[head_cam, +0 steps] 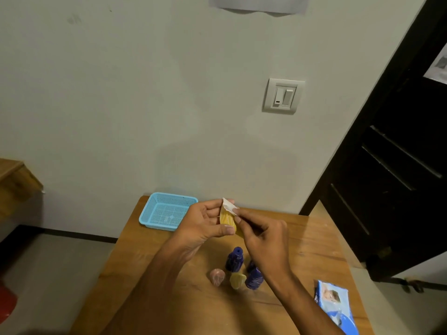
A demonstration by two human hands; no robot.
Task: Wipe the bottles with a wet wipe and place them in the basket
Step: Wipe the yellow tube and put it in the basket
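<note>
Pinching a white wet wipe (228, 206), the right hand (262, 240) rubs the far tip of the small yellow plastic bottle (227, 220) gripped by the left hand (205, 222), near-right of the pale blue mesh basket (154, 201).

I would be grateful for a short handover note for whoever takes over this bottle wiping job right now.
Left hand holds a yellow bottle above the table. Right hand pinches a white wipe against its top.
The blue basket, at the far left corner, holds no bottles.
Waiting near the middle: a pink bottle, a second yellow bottle, and dark blue bottles, one partly hidden by the right wrist.
The wipes pack lies at the near right edge.
Done: nothing placed. Left: finish wiping, place it, then the others.
</note>
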